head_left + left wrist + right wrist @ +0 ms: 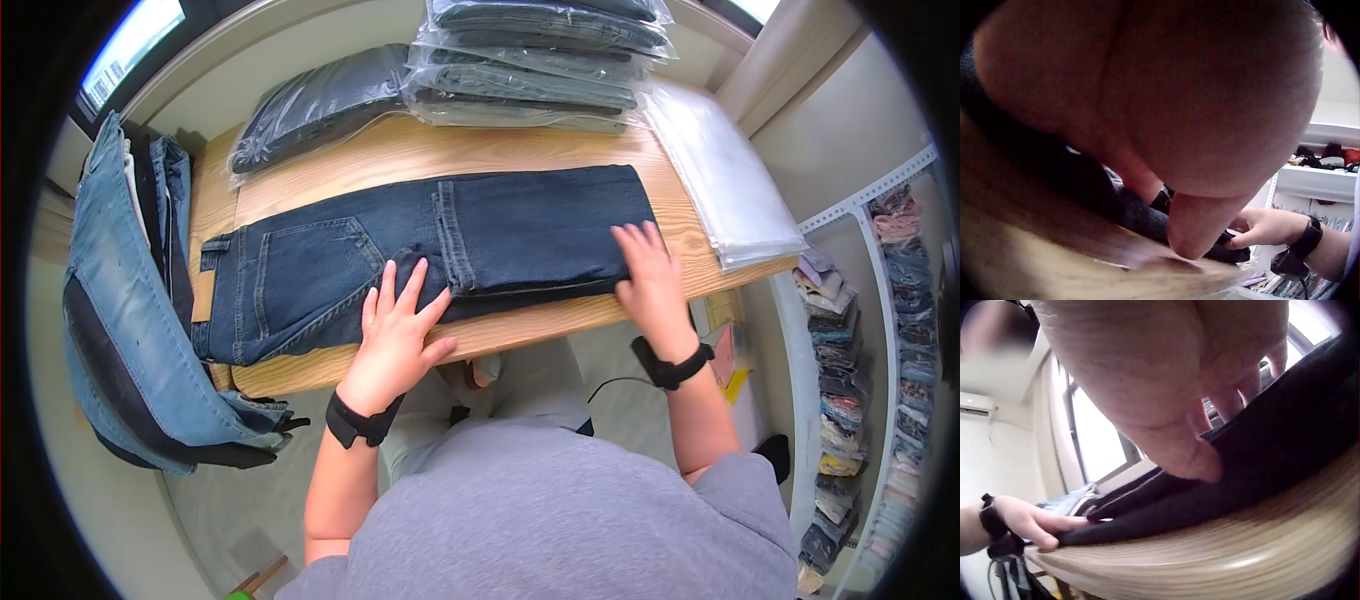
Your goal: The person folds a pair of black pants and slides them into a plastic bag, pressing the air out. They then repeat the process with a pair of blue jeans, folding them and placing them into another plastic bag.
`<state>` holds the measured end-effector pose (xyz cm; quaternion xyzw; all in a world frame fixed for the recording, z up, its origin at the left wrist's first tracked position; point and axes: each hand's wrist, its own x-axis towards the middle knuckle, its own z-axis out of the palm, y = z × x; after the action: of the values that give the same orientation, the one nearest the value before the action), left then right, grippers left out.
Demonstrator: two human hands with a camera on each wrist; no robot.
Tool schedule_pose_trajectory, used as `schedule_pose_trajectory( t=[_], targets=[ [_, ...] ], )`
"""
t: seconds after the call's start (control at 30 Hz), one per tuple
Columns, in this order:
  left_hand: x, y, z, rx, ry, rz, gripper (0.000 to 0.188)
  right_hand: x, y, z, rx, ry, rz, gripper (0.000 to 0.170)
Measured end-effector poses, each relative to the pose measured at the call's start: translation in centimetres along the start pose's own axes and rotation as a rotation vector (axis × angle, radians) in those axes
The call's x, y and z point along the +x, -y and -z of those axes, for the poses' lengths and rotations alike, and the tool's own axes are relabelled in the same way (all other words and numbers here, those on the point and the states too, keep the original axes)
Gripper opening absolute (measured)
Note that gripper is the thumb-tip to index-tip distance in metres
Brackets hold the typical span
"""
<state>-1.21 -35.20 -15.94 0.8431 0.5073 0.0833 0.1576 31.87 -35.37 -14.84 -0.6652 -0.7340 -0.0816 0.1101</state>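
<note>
Dark blue jeans (540,230) lie folded lengthwise on the wooden table, with the legs doubled back so the hem lies across the middle. Their back pocket and tan waist patch (203,296) face up at the left end. My left hand (400,335) rests on the near edge by the hem, fingers spread. At the right-hand fold is my right hand (655,285), its fingers extended over the denim. In the right wrist view, the thumb (1191,459) touches the dark cloth close above the tabletop.
Bagged garments (530,75) are stacked at the table's back, with another bagged pair (320,105) beside them. Clear plastic bags (725,175) lie at the right end. Light blue jeans (130,300) hang over the left side. Shelves of folded clothes (840,400) stand at the right.
</note>
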Motion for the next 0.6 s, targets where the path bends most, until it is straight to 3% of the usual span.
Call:
schedule_pose_trajectory(
  t=[0.07,0.13,0.2,0.27,0.37,0.5,0.6],
  targets=[
    [0.1,0.2,-0.2,0.005,-0.018,-0.024,0.057,0.8,4.5,0.5,0.105,0.027,0.205,0.067],
    [0.2,0.1,-0.2,0.027,-0.017,-0.011,0.057,1.4,8.4,0.1,0.312,0.071,0.306,0.065],
    [0.0,0.2,-0.2,0.040,-0.027,-0.035,0.057,2.0,10.9,-0.9,0.326,0.077,0.394,0.063],
    [-0.1,0.2,0.1,0.045,-0.024,-0.036,0.059,2.4,12.6,-2.4,0.383,0.101,0.417,0.056],
    [-0.2,0.4,0.4,-0.078,-0.010,-0.042,0.068,2.8,13.7,-4.8,0.397,-0.028,0.316,0.042],
    [-0.2,0.1,0.6,-0.088,-0.014,-0.033,0.068,3.3,13.5,-4.5,0.596,0.035,0.191,0.043],
    [-0.2,0.3,0.4,-0.081,-0.029,-0.039,0.068,2.9,13.9,-5.4,0.461,-0.038,0.285,0.043]
  ],
)
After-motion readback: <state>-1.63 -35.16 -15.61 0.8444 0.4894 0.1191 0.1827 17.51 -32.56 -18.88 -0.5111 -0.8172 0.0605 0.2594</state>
